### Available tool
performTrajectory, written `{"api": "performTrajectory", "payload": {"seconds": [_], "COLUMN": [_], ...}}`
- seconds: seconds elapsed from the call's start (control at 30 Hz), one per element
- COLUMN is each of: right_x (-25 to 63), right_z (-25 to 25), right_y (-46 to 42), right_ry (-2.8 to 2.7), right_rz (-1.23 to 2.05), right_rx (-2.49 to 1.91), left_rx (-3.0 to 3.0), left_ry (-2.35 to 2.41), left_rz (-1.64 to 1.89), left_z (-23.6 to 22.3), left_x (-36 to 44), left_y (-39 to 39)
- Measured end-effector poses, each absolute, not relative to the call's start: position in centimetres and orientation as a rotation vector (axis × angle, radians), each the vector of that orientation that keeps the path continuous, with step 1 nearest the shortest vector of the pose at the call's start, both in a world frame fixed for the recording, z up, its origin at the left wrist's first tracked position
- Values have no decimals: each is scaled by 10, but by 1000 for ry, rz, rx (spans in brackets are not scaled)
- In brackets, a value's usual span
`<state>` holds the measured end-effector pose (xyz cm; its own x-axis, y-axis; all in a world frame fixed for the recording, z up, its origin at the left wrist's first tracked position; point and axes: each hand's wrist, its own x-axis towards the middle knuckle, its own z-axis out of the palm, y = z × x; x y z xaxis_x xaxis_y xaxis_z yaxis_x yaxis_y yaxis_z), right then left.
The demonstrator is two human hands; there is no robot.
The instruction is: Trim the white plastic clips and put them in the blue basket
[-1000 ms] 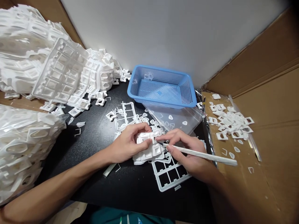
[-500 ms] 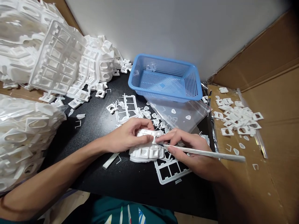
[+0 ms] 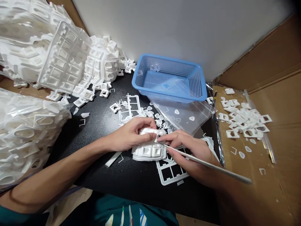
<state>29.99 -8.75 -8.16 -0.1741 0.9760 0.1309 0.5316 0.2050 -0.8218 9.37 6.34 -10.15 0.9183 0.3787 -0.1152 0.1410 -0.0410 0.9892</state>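
Two bare hands meet over a white part sheet (image 3: 147,151) above the black tabletop (image 3: 98,172). The left hand (image 3: 131,133) grasps the sheet from its left side, its fingers curled over the far edge and the thumb lying across the top. The right hand (image 3: 191,150) has its fingers closed around a thin white-handled tool (image 3: 211,164), its tip at the sheet's right side near the left thumb; the handle slants away to the right, its end pointing toward the cardboard (image 3: 249,188).

A white frame (image 3: 171,172) lies partly under the right hand, and a second frame (image 3: 129,108) lies beyond the left hand. Small teardrop scraps (image 3: 150,108) are scattered between that frame and a clear bag (image 3: 188,117). The blue basket (image 3: 169,78) stands at the back against the pale wall (image 3: 164,28), with the bag reaching out from beneath its near side.

At the left are two large bags of white parts, one behind (image 3: 25,47) and one nearer (image 3: 28,138), with a moulded sheet (image 3: 64,59) leaning by the far one. On the cardboard at the right sits a pile of loose white parts (image 3: 245,121).
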Motion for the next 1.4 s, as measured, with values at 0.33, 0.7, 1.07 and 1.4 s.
{"api": "performTrajectory", "payload": {"seconds": [0.33,0.7,1.07,1.4], "right_x": [291,279,264,277], "right_z": [-95,-102,-105,-113], "right_y": [-84,-85,-86,-83], "right_ry": [-2007,-2020,-2016,-1879], "right_rz": [384,189,34,31], "right_rx": [-1280,-1343,-1441,-1510], "left_rx": [1566,1535,1505,1557], "left_ry": [473,474,494,487], "left_rz": [278,312,321,320], "left_z": [-102,-106,-108,-99], "left_x": [97,96,96,94], "left_y": [61,65,67,61]}}
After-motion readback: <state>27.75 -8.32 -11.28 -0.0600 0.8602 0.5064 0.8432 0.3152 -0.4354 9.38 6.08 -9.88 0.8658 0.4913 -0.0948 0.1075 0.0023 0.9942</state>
